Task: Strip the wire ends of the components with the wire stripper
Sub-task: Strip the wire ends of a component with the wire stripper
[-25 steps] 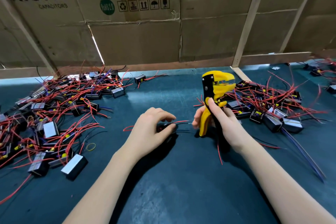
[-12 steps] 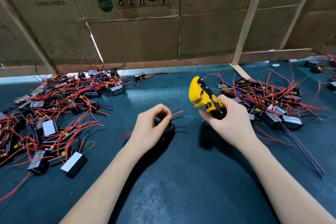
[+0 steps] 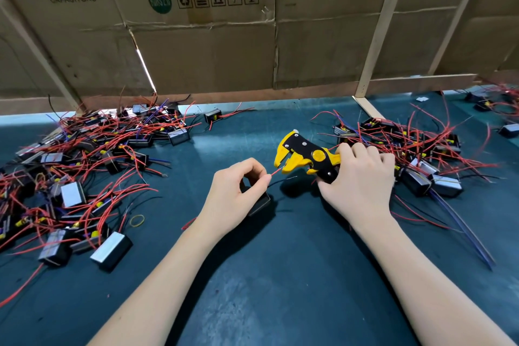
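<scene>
My right hand (image 3: 359, 182) grips the handles of a yellow and black wire stripper (image 3: 304, 156), which lies nearly level with its jaws pointing left. My left hand (image 3: 238, 191) rests over a small black boxy component (image 3: 259, 202) on the mat and pinches its red wire (image 3: 275, 172) between thumb and forefinger. The red wire's free end sits right at the stripper's jaws. A black wire (image 3: 280, 181) from the same component runs just below it.
A large heap of wired black components (image 3: 84, 171) covers the mat on the left, and a second heap (image 3: 415, 154) lies on the right behind my right hand. A yellow rubber band (image 3: 136, 220) lies near the left heap. Cardboard walls on wooden battens (image 3: 373, 45) close off the back.
The stripper has tipped from upright to nearly level and swung left toward the red wire. My left hand has lifted that wire's end up to the jaws.
</scene>
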